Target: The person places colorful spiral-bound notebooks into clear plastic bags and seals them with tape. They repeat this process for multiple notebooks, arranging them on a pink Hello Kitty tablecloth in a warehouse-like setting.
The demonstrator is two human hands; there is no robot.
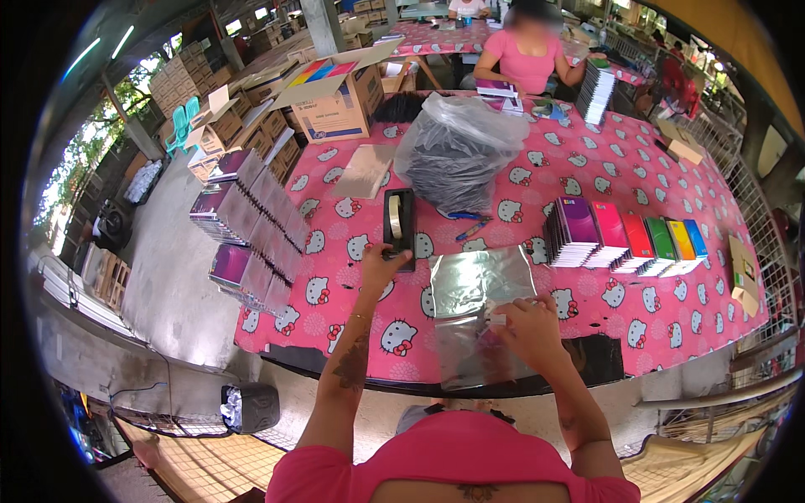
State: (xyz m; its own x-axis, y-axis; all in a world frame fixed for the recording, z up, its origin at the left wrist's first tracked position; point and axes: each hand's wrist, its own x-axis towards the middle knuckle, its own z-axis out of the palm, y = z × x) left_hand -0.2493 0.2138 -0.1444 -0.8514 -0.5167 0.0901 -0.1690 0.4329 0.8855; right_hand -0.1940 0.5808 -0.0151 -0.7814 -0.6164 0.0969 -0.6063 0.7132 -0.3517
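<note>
On the pink patterned tablecloth, a black tape dispenser holds a roll of tape. My left hand is closed at its near end, fingertips on the cutter end; any strip of tape there is too small to make out. Clear plastic bags lie flat in front of me, shiny, overhanging the table's near edge. Over their right side my right hand is closed, fingers bent down onto the plastic. Something small and pale shows by its fingertips, its kind unclear. Two pens lie beyond the bags.
Stacked notebooks stand at the left edge, and a row of colourful notebooks at right. A large translucent bag with dark contents, a flat cardboard piece and an open carton lie beyond. A co-worker sits opposite near more notebooks.
</note>
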